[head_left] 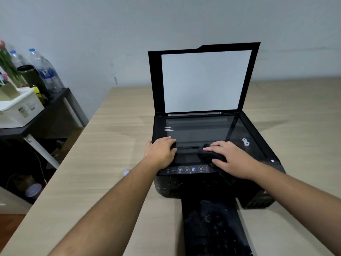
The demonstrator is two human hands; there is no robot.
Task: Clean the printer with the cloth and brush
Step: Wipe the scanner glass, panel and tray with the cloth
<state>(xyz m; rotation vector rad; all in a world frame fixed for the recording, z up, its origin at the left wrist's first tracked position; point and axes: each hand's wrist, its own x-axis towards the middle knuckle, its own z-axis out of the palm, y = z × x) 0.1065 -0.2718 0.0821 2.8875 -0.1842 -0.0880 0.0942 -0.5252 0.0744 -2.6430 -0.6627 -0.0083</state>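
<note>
A black printer stands on the wooden table with its scanner lid raised, white pad facing me. The scanner glass is exposed. My right hand lies flat on a dark cloth, pressing it onto the front part of the glass. At the glass's front left corner, my left hand rests on the printer with fingers bent over the edge. The output tray sticks out toward me, speckled with dust. No brush is in view.
A dark side table at the left carries a white box, plastic bottles and a plant. A grey wall rises behind the table. Bare tabletop lies left and right of the printer.
</note>
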